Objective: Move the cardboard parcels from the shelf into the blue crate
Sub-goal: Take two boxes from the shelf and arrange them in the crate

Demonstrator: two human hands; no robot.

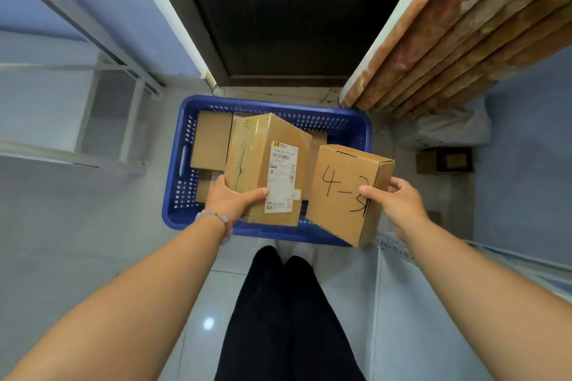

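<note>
Here two parcels hang over the crate (pixel 176 164), one in each hand. The labelled box (pixel 269 167) is over the crate's middle, tilted, with the left hand (pixel 230 199) gripping its near corner, thumb across the top face and fingers underneath. The marked box (pixel 343 192), with "4-3" written on it, sits over the crate's right near corner and partly beyond the rim; the right hand (pixel 399 199) pinches its right edge, thumb on the top and fingers behind. Inside the crate, toward its left wall, at least one more box (pixel 212 141) already lies flat, with another partly hidden below it.

The likely trouble is the marked box: released where it is, it could catch the rim and tip out onto the floor (pixel 402 318) right of the crate. It is also held by one edge only, so it may swing or slip. The labelled box, dropped at this tilt, would probably land skewed on the boxes beneath and waste room. Shelves (pixel 93 161) stand left of the crate.
</note>
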